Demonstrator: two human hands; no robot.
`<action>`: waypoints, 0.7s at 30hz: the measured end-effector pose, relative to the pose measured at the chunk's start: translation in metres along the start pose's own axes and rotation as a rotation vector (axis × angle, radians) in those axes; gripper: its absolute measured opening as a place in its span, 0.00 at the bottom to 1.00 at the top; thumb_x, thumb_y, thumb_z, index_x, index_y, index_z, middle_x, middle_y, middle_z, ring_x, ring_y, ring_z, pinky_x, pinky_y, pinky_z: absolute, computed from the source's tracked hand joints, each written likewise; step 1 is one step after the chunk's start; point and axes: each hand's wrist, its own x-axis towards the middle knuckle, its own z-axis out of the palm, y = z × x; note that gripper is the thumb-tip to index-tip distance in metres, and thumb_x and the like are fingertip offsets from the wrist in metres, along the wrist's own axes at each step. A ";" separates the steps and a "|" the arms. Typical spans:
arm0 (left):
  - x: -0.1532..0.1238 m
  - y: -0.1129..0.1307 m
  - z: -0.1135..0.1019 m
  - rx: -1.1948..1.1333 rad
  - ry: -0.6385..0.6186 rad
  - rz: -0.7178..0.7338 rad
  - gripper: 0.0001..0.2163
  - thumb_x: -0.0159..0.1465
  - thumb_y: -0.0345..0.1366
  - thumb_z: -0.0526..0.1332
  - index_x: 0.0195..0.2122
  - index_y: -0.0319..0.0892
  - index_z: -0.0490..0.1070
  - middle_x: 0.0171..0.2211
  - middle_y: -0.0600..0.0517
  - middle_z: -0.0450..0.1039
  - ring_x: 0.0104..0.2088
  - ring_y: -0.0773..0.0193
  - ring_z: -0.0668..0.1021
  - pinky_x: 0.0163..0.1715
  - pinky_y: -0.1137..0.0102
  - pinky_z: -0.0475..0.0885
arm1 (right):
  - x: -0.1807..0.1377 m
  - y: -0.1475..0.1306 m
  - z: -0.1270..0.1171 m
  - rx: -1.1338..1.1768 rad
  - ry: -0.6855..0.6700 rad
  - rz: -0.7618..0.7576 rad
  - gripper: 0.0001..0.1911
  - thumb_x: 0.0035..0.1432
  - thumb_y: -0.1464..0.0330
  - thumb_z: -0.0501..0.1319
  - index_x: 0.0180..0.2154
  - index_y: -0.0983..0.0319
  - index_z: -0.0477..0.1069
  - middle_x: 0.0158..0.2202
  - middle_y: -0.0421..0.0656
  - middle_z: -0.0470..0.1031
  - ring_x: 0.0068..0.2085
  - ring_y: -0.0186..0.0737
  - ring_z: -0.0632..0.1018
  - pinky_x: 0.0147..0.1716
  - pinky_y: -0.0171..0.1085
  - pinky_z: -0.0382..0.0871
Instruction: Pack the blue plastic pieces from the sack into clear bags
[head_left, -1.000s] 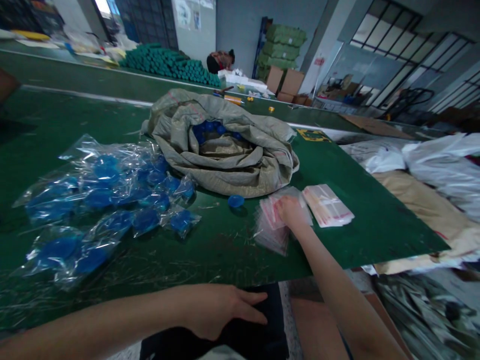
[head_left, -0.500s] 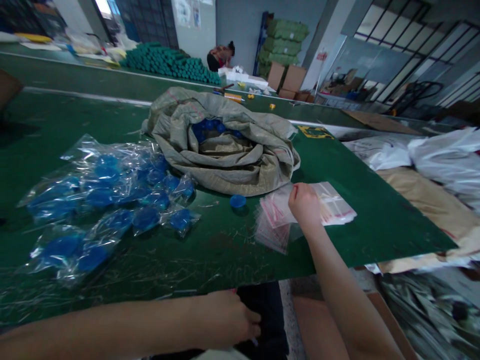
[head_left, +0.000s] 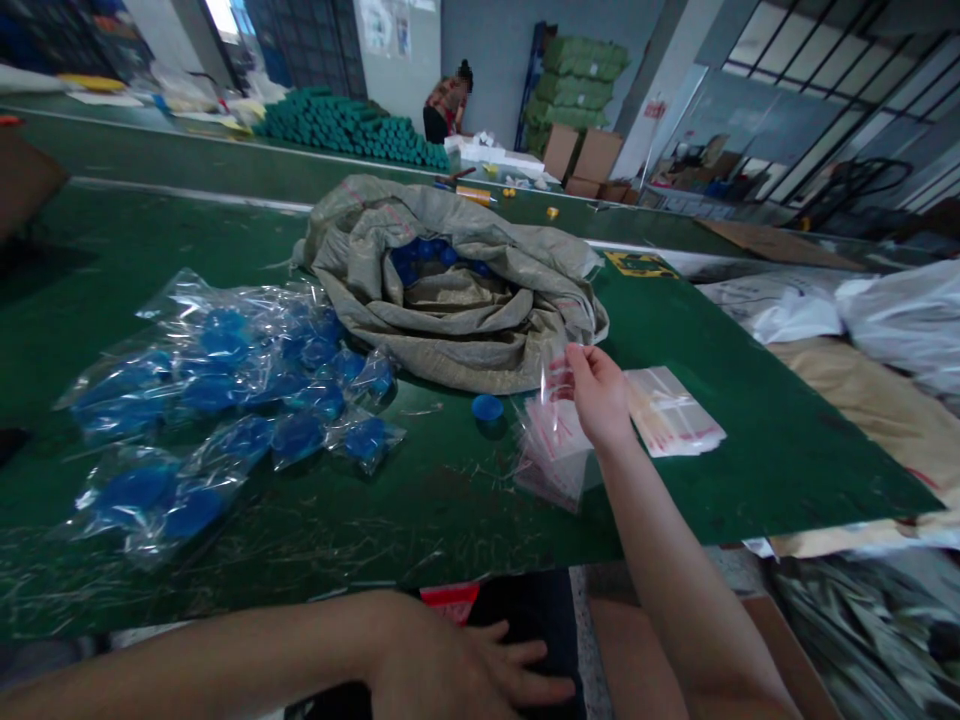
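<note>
1. Pinching one clear zip bag between thumb and fingertips, the right hand holds it raised just above the loose pile of bags on the bench.
2. A banded stack lies just right of those fingers. A loose blue cap sits just left of them, with the grey sack beyond and the filled bags further left.
3. The left hand rests below the bench's near edge, fingers spread flat, holding nothing.
4. To my eye, a single bag is being separated from the pile. Opening its mouth would likely need that idle second hand, and the cap is close by.
</note>
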 end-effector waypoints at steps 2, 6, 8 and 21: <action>-0.007 0.014 -0.034 -0.127 0.209 -0.040 0.29 0.62 0.35 0.58 0.66 0.46 0.60 0.67 0.50 0.58 0.65 0.54 0.64 0.61 0.60 0.64 | 0.003 0.001 0.008 0.089 -0.056 0.070 0.19 0.56 0.50 0.62 0.32 0.60 0.66 0.30 0.40 0.76 0.23 0.32 0.75 0.19 0.31 0.70; -0.021 0.008 -0.080 -0.053 1.004 -0.371 0.13 0.68 0.36 0.51 0.45 0.40 0.74 0.36 0.49 0.78 0.35 0.65 0.79 0.38 0.70 0.73 | 0.007 -0.001 0.022 0.185 -0.162 0.121 0.17 0.54 0.53 0.65 0.29 0.61 0.70 0.30 0.41 0.77 0.26 0.35 0.77 0.21 0.33 0.73; -0.029 -0.008 -0.099 0.184 1.435 -0.468 0.08 0.65 0.36 0.55 0.39 0.40 0.72 0.33 0.50 0.74 0.33 0.65 0.74 0.36 0.70 0.70 | 0.007 -0.001 0.027 0.228 -0.221 0.140 0.16 0.53 0.54 0.65 0.28 0.61 0.72 0.30 0.42 0.77 0.28 0.36 0.78 0.23 0.34 0.74; -0.053 -0.046 -0.157 0.211 1.359 -0.631 0.12 0.62 0.44 0.62 0.33 0.39 0.77 0.33 0.52 0.69 0.29 0.68 0.69 0.30 0.70 0.64 | -0.003 0.023 0.045 0.420 -0.541 0.289 0.15 0.53 0.55 0.66 0.30 0.61 0.74 0.29 0.42 0.78 0.29 0.40 0.79 0.26 0.37 0.76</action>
